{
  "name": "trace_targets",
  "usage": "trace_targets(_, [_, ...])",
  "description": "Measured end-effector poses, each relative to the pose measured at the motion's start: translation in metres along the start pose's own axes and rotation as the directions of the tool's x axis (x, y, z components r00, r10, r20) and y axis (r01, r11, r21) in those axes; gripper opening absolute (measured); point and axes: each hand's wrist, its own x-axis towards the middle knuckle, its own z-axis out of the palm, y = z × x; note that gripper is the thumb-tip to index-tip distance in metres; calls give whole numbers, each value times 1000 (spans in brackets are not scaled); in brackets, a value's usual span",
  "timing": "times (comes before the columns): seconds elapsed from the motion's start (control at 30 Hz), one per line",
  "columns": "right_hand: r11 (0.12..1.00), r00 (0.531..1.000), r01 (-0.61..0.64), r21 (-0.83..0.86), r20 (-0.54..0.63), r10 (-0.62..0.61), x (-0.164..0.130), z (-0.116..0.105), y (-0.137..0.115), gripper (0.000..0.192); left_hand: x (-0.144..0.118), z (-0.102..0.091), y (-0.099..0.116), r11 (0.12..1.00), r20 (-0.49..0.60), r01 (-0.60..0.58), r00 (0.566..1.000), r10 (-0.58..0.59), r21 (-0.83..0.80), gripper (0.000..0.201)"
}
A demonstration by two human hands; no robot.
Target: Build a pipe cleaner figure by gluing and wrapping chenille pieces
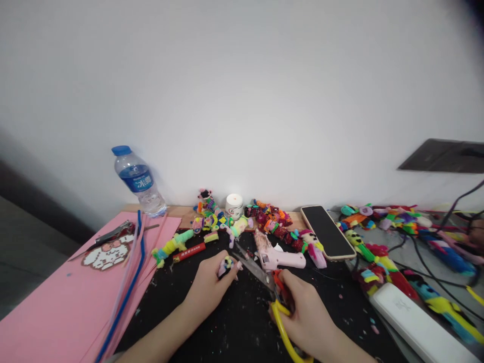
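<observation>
My left hand (209, 283) is closed around a small fuzzy multicoloured craft piece (226, 265) of black, yellow and pale pink, like pipe cleaner; the fingers hide part of it. In my right hand (308, 310) is a pair of scissors (260, 275) with yellow and red handles. Their blades point up and left, the tips close to the craft piece; I cannot tell whether they touch it. Just beyond the blades lies a pink glue gun (283, 259) with a stained nozzle. Small scraps are scattered over the black mat (234, 333) beneath both hands.
On the left, pink sheets (45, 297) carry blue pipe cleaners (126, 307) and pliers (113, 234). A water bottle (138, 179) leans at the wall. Several fuzzy figures, a white cup (234, 205) and a phone (328, 232) line the back. A white power bank (419, 322) and cables lie right.
</observation>
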Motion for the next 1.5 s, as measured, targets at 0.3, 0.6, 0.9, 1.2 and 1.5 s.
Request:
trace_targets(0.3, [992, 993, -93, -90, 63, 99, -1, -1, -10, 17, -8, 10, 0, 950, 111, 189, 980, -166, -249, 33])
trace_targets(0.6, [993, 993, -81, -81, 74, 87, 1, 0, -7, 16, -7, 6, 1, 941, 95, 195, 980, -176, -276, 34])
trace_targets(0.9, [984, 989, -135, -112, 40, 141, 2, -2, -6, 27, -3, 1, 7, 951, 135, 137, 986, -103, -276, 26])
trace_targets(1.2, [984, 993, -85, -157, 65, 96, 5, -5, -9, 21, -7, 5, 0, 970, 173, 165, 976, -135, -178, 34])
trace_targets(1.5, [988, 993, -69, -140, 87, 82, 5, -6, -7, 22, -6, 2, 6, 997, 120, 44, 992, -37, -62, 36])
